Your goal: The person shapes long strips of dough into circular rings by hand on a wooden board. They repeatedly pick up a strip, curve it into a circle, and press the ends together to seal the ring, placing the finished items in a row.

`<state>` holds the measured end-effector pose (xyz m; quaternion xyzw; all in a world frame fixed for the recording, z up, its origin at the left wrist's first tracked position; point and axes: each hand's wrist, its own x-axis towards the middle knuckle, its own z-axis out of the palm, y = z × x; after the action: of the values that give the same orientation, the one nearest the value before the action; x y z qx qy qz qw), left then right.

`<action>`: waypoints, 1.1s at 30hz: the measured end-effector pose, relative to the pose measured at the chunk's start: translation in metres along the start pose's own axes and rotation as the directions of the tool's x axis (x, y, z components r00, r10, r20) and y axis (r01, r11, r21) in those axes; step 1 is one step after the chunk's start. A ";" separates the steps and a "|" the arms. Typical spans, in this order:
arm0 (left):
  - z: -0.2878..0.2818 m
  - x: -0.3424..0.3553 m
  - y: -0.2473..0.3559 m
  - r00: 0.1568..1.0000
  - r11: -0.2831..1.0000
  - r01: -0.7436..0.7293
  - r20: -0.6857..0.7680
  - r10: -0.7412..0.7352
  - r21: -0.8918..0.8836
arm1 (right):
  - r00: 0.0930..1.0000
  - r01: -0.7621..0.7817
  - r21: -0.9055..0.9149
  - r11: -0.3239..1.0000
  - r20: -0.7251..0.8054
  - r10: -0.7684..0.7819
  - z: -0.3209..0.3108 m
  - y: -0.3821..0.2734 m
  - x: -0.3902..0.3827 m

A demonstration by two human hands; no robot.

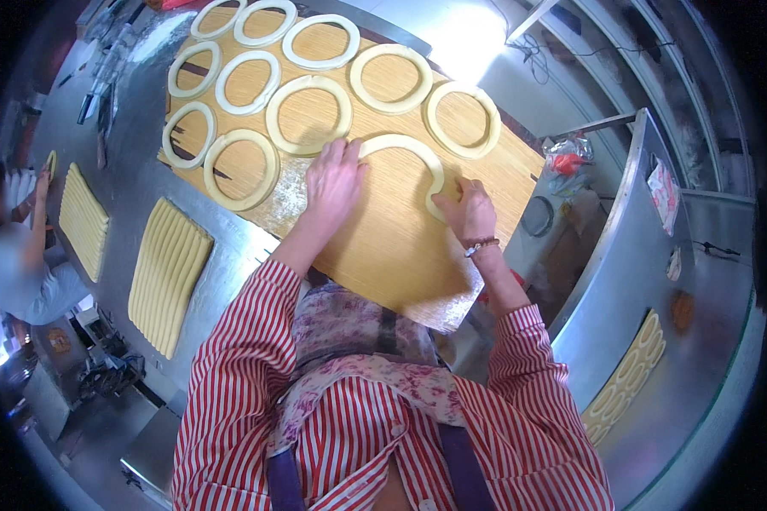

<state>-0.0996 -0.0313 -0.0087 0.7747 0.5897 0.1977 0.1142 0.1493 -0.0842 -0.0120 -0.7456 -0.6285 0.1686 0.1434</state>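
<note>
A pale strip of dough (417, 150) lies curved in an arch on the wooden board (383, 247). My left hand (335, 180) has its fingers closed on the strip's left end, next to a finished-looking dough ring (240, 170). At the other end, my right hand (469, 211) pinches the strip between thumb and fingers, a beaded bracelet on its wrist. The arch is open toward me, its two ends apart. Several more closed dough rings (308, 115) lie in rows over the board's far side. Flour dusts the wood beside my left wrist.
Left of the board, two blocks of parallel dough strips (170, 264) lie on a metal table (132, 200). A co-worker's hand (43, 182) holds a strip at the far left. To the right, a metal counter (609, 281) bears a panel of dough rings (629, 375).
</note>
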 end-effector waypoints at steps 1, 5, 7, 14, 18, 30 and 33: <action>0.007 0.014 0.004 0.999 0.999 -0.045 0.006 0.045 0.026 | 1.000 -0.026 0.019 0.999 0.008 0.026 0.002 0.004 0.004; 0.033 0.057 0.008 0.984 0.982 -0.133 0.139 0.114 0.136 | 0.994 0.100 -0.026 0.995 -0.041 -0.101 0.003 0.000 0.009; 0.040 0.074 0.011 0.979 0.983 -0.104 0.191 0.075 0.150 | 0.985 0.160 -0.071 0.985 -0.056 -0.164 0.007 0.003 0.008; 0.046 0.111 -0.005 0.979 0.974 -0.201 0.052 0.197 0.104 | 0.979 -0.175 0.379 0.909 -0.034 0.202 0.031 0.015 0.024; 0.035 0.122 -0.008 0.953 0.959 -0.285 0.115 0.282 0.010 | 0.978 -0.165 0.260 0.951 -0.081 0.192 0.028 -0.006 0.047; -0.034 0.070 -0.067 0.580 0.742 -0.585 0.471 0.665 -0.328 | 0.974 -0.202 -0.024 0.979 -0.109 0.199 0.022 -0.050 0.086; -0.028 0.072 -0.063 0.522 0.702 -0.625 0.487 0.700 -0.340 | 0.974 -0.192 -0.058 0.980 -0.133 0.183 0.029 -0.043 0.098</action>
<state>-0.1506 0.0535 0.0027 0.9524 0.1711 0.0143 0.2521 0.1136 0.0202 -0.0265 -0.8154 -0.5505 0.1112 0.1404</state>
